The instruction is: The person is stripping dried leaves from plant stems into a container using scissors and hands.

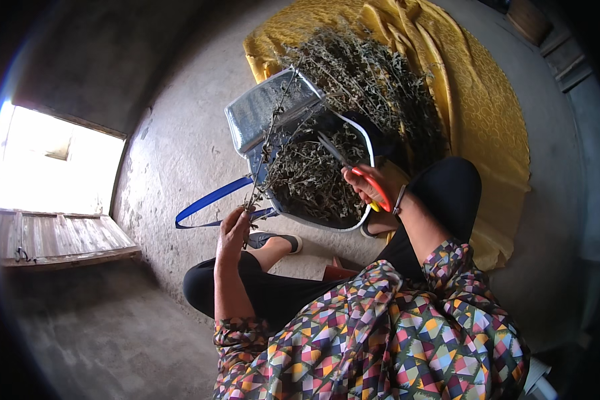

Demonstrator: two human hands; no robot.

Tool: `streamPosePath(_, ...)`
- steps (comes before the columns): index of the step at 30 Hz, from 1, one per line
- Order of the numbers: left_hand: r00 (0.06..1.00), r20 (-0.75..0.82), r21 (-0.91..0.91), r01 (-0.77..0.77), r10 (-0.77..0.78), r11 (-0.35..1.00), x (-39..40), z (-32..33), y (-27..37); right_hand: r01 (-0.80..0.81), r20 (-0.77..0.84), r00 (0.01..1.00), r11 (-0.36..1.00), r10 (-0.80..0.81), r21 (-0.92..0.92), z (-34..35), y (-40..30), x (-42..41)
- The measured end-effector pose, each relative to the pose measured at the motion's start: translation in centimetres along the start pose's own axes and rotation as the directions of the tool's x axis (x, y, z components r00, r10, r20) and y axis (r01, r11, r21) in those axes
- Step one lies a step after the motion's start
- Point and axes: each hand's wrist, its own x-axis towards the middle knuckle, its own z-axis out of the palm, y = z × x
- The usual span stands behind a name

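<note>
My left hand (234, 225) grips the lower ends of dried plant stems (275, 120), which rise upward past the near-left side of an insulated bag. My right hand (367, 184) holds scissors (336, 150) with red and yellow handles, their blades pointing up and left over the bag's mouth. Cut dried plant pieces (315, 185) fill much of the bag (369, 145), which has a white rim and a blue strap (212, 200). Its silvery lid (267, 112) is folded back. Beyond it, a large heap of dried plants (375, 80) lies on a yellow patterned cloth (485, 115).
The concrete floor (190, 130) surrounds the cloth. My knees are bent on both sides, and my shoes (275, 242) stand near the bag. Part of a reddish-brown object (337, 272) shows beneath me. At the left are a bright opening and a wooden door panel (65, 235).
</note>
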Motion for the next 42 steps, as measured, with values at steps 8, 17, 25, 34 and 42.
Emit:
streamPosePath(8,0.997,0.078,0.125,-0.001,-0.009,0.992,-0.8,-0.7,0.2,0.067,-0.006,0.998,0.987,-0.068,-0.146,0.1,-1.2,0.0)
streamPosePath(17,0.982,0.159,0.179,0.073,-0.102,0.981,-0.8,0.7,1.4,0.029,-0.076,0.996,0.987,-0.042,-0.160,-0.1,-2.1,-0.6)
streamPosePath(25,0.997,0.041,0.111,0.058,-0.063,0.992,-0.1,0.1,0.4,-0.074,-0.058,0.995,0.997,0.075,0.019,0.0,-0.4,-0.1)
streamPosePath(34,1.000,0.009,0.142,0.025,-0.027,0.989,-0.1,-0.2,0.4,-0.081,-0.079,0.994,0.996,0.077,-0.044,-0.3,0.3,0.1)
streamPosePath(42,0.999,0.020,0.097,0.032,-0.034,0.995,0.0,0.1,0.6,-0.056,0.106,0.993,0.997,0.051,0.046,0.8,-0.9,-0.9)
